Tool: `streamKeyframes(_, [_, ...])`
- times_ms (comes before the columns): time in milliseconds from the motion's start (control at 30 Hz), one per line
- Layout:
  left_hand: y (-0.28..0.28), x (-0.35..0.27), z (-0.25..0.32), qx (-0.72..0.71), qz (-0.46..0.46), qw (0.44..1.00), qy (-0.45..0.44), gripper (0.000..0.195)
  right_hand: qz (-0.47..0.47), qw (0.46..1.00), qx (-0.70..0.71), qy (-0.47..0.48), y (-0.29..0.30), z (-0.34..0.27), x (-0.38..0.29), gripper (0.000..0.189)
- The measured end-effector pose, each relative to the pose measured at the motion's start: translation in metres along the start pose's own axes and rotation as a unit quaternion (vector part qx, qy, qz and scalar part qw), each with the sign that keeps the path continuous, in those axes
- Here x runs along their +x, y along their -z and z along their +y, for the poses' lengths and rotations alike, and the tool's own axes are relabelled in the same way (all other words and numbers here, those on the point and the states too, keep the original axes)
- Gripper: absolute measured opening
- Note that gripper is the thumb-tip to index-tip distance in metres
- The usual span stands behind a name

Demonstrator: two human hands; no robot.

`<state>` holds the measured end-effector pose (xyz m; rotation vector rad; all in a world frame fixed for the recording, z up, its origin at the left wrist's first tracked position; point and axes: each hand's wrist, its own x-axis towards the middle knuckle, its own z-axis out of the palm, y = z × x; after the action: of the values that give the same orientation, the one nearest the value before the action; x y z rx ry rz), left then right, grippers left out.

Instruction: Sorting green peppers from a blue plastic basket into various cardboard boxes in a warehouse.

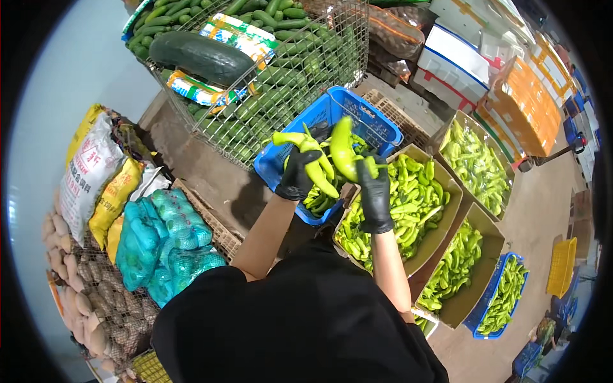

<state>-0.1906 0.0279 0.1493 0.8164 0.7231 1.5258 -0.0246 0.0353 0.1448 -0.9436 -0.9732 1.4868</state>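
Black gloves cover both hands. My left hand [298,174] grips several long light-green peppers [313,165], which stick out past the fingers. A single, thicker green pepper [342,148] is held in my right hand [374,191], its stem beside the thumb and its body pointing up. Both hands are above the near part of a blue plastic basket [293,125], where more green peppers [318,200] lie. A dark item in the basket is partly hidden behind the held peppers. Right of the basket stands a cardboard box [448,203] heaped with green peppers [414,191].
Ahead is a wire cage [282,91] of cucumbers with a large dark-green gourd [203,57] on top. More pepper boxes [495,234] and a blue crate [486,330] stand right. Teal mesh bags [167,239] and feed sacks [91,177] are left. Foam boxes [452,57] stand at back right.
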Motion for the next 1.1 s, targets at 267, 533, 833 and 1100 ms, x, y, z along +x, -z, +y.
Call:
streamKeyframes(267, [-0.018, 0.014, -0.015, -0.155, 0.074, 0.978, 0.121, 0.069, 0.044, 0.905, 0.356, -0.227, 0.056, 0.009, 0.002, 0.05])
streamKeyframes(533, [-0.03, 0.015, 0.003, -0.216, -0.075, 0.957, 0.178, 0.082, 0.005, 0.945, 0.281, -0.166, 0.044, -0.004, 0.021, 0.062])
streamKeyframes(833, [-0.027, 0.014, 0.009, -0.147, -0.057, 0.98, 0.121, 0.075, -0.146, 0.98, -0.051, -0.128, 0.009, 0.002, 0.008, 0.038])
streamKeyframes(1100, [-0.01, 0.01, 0.015, -0.044, -0.008, 0.946, 0.321, 0.045, -0.048, 0.968, 0.105, -0.225, 0.022, 0.024, 0.01, 0.024])
